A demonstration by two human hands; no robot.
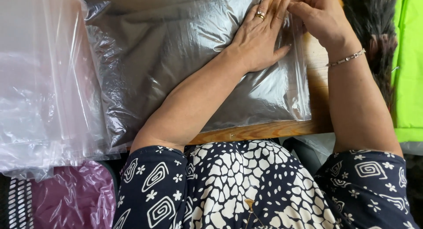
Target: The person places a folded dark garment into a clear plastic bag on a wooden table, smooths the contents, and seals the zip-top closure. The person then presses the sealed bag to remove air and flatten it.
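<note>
A clear plastic bag with a folded grey garment inside lies on a wooden table. My left hand, with a ring on one finger, presses flat on the bag near its right end. My right hand, a bracelet on its wrist, pinches the bag's right edge strip with curled fingers, just beside the left fingertips. Both forearms reach up from the bottom of the view.
A stack of empty clear plastic bags lies at the left. A bagged maroon garment sits at the lower left. A dark furry item and a bright green fabric lie at the right.
</note>
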